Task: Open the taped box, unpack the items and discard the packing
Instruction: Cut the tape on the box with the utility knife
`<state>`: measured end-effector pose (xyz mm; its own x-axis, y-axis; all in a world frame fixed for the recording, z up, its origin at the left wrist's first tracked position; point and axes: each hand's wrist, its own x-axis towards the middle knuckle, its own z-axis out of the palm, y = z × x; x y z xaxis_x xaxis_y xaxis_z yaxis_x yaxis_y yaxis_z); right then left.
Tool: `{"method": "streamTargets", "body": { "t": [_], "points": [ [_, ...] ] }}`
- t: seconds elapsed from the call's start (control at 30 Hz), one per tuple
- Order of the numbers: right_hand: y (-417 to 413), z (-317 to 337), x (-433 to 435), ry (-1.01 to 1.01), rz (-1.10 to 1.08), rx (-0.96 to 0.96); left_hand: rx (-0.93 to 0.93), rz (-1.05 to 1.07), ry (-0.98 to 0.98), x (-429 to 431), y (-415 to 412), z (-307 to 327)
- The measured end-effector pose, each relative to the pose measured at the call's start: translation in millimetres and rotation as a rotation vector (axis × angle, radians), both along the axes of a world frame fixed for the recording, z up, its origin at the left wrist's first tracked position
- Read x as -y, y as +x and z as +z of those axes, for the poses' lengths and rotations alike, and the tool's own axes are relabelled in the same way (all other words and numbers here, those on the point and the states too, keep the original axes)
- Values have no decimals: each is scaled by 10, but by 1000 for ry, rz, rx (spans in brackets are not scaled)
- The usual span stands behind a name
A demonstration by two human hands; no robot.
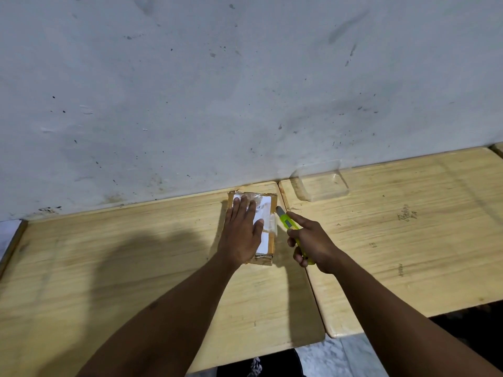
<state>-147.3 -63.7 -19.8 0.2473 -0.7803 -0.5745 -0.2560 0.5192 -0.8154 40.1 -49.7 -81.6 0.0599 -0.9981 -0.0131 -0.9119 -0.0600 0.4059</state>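
Note:
A small brown cardboard box (268, 223) with a white label and clear tape lies flat on the left wooden table, close to the wall. My left hand (243, 232) lies flat on the box's top with fingers spread, pressing it down. My right hand (313, 240) grips a yellow-green utility knife (285, 220), index finger stretched along its back. The knife's tip is at the box's upper right edge, near the far right corner. The box's flaps are shut.
A clear plastic container (322, 183) stands on the right wooden table (408, 240) by the wall. The left wooden table (109, 268) meets it at a narrow seam just right of the box. A stained grey wall (245, 77) rises behind both.

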Motion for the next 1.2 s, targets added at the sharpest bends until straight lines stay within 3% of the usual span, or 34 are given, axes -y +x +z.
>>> {"method": "streamTargets", "body": {
  "t": [0.3, 0.77, 1.2],
  "points": [
    [-17, 59, 96, 0, 121, -81, 119, 80, 3, 67, -101, -45],
    [105, 277, 10, -57, 240, -315, 150, 92, 7, 56, -135, -31],
    [73, 267, -198, -4, 329, -346, 141, 103, 34, 68, -137, -17]
  ]
}}
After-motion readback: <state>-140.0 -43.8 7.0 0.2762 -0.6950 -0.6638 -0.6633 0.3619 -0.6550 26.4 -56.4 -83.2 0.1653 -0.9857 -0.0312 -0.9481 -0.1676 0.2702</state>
